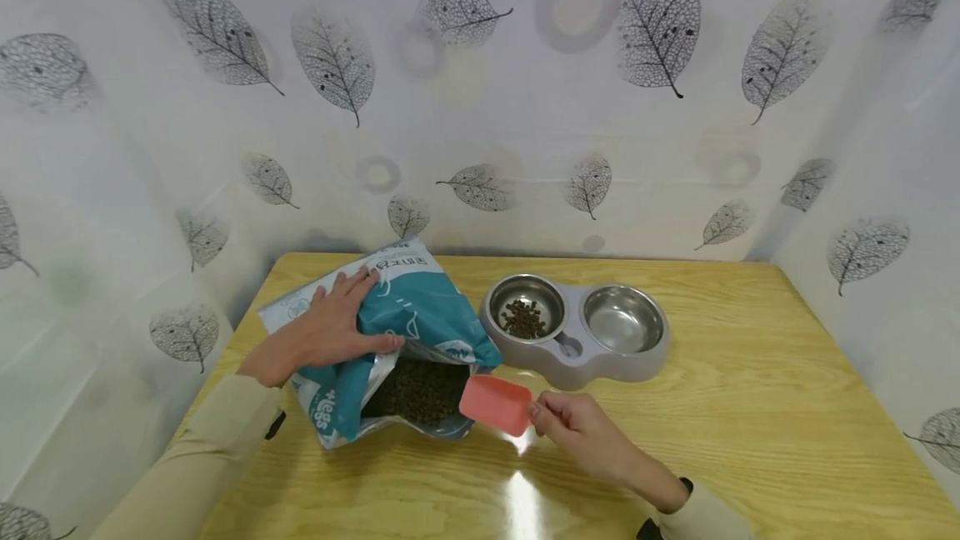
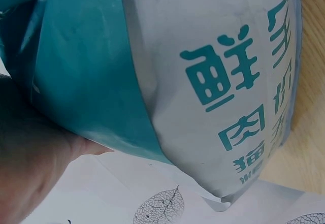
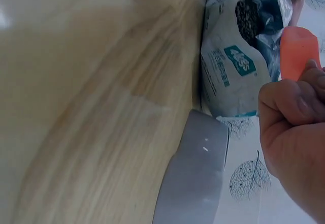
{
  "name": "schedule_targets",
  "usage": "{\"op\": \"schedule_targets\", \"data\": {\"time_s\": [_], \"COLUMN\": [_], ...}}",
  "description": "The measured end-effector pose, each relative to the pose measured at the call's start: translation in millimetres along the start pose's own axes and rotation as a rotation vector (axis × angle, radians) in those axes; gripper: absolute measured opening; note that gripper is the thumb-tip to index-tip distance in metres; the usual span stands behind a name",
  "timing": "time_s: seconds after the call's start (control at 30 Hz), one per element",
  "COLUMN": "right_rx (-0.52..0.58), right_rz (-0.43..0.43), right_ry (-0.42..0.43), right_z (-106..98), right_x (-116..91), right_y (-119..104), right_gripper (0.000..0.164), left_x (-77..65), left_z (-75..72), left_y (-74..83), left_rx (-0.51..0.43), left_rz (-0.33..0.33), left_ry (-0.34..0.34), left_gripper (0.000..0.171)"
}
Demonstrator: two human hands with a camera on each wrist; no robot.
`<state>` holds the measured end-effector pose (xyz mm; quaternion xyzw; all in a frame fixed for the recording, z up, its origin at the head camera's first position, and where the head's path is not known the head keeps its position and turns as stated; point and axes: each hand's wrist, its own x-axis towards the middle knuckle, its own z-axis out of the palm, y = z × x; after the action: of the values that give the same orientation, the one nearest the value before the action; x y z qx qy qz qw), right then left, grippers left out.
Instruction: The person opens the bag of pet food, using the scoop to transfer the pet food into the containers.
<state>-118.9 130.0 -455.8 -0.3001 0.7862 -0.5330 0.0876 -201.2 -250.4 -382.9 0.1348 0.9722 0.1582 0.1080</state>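
Observation:
A teal and white pet food bag [image 1: 431,302] lies on its side on the table, its mouth toward the front. Brown kibble [image 1: 423,394] shows inside the opening. My left hand [image 1: 333,327] rests on the bag's upper side with fingers spread and thumb stretched along the opening's edge. In the left wrist view the bag [image 2: 203,82] hides most of that hand. My right hand [image 1: 581,432] grips the handle of a pink scoop [image 1: 495,403], held just right of the bag's mouth. The right wrist view shows the curled fingers [image 3: 289,102] behind the scoop [image 3: 298,51].
Behind the scoop stands a grey double bowl stand [image 1: 573,369]. Its left steel bowl [image 1: 551,294] contains some kibble, and the right steel bowl [image 1: 622,323] shows bare metal. A leaf-patterned curtain [image 1: 525,107] surrounds the wooden table [image 1: 750,407] at the back and sides.

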Motion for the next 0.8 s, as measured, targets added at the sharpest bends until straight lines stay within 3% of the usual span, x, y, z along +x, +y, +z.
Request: {"op": "schedule_targets", "data": {"time_s": [0.33, 0.67, 0.8], "right_rx": [-0.082, -0.244, -0.272], "right_rz": [0.100, 0.070, 0.106], "right_ry": [-0.071, 0.001, 0.015], "right_z": [20, 43, 50], "right_x": [7, 22, 29], "right_y": [-11, -30, -36], "right_gripper": [0.033, 0.035, 0.037], "left_x": [-0.2, 1.0, 0.3], "left_z": [0.5, 2.5, 2.3], "left_y": [-2.4, -1.9, -2.0], "left_rx": [-0.002, -0.002, 0.000], "left_rz": [-0.001, 0.001, -0.003], "left_ry": [0.002, 0.007, 0.004], "left_gripper": [0.115, 0.116, 0.117]}}
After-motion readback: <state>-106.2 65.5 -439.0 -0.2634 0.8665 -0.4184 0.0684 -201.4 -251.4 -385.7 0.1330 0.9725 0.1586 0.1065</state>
